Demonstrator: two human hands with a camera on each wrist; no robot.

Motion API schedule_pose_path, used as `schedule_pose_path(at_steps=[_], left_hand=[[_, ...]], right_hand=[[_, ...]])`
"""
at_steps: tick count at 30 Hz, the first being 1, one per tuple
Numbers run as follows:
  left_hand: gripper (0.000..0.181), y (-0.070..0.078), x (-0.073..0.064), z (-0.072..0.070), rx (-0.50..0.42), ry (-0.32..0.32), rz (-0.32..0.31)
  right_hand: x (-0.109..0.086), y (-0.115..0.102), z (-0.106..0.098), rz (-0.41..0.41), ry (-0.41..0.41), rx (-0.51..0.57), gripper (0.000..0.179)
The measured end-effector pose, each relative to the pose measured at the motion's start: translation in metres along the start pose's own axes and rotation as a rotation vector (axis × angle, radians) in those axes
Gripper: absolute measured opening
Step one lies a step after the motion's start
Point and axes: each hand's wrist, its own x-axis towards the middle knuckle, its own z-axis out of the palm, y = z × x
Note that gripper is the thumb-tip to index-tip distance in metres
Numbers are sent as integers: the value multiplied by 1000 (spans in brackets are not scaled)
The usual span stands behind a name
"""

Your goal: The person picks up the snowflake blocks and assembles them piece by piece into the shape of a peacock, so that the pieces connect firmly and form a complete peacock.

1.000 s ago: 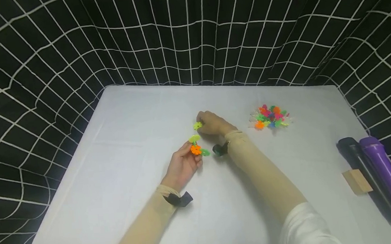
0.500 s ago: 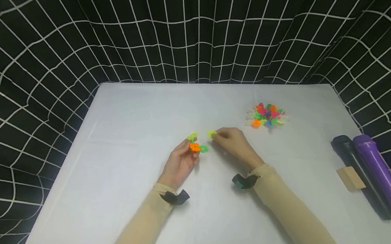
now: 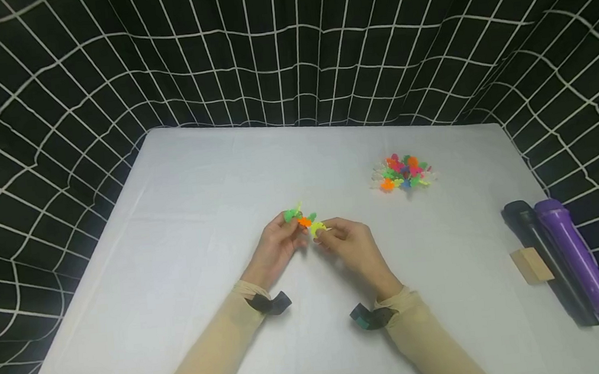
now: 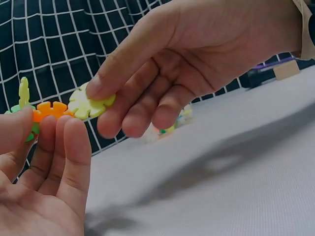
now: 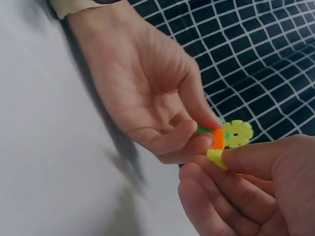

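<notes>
Between thumb and fingers, my left hand (image 3: 270, 252) pinches a small cluster of flower-shaped plastic discs. In it are an orange disc (image 4: 50, 110), green discs (image 3: 291, 214) and a yellow disc (image 5: 237, 133), the last standing out from the cluster. My right hand (image 3: 355, 250) pinches another yellow disc (image 4: 84, 104) by its edge, thumb on its face. This disc meets the orange one edge to edge; how deep it sits in a notch I cannot tell. Both hands are off the tabletop, and the left fingers cover part of the green discs.
A heap of mixed-colour discs (image 3: 405, 172) lies to the right at the back of the white table (image 3: 197, 184). Near the right edge lie a black tube-shaped object (image 3: 549, 266), a purple one (image 3: 579, 263) and a wooden block (image 3: 532, 266). Dark grid-patterned cloth (image 3: 244, 49) hangs behind.
My right hand has come back from beyond the left hand, bringing the yellow disc to the orange one. The left hand has turned the cluster while staying in about the same place.
</notes>
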Motion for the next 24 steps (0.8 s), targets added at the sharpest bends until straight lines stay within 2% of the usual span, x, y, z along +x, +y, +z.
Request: schedule_pose_path(at_steps=[5,10,18,24], left_hand=[[7,-2,0,0,89,5,25],[13,-3,-2,1,189,27,52],[13,-7,1,1,277,56,76],[25,-10,0,1,483,93,160]], right_hand=[[-2,5,4,10,30,-44,24],[-4,7,4,-9,40,-61,23],[-5,10,5,-7,33,-62,22],[-3,11,6,13,52,-70,18]])
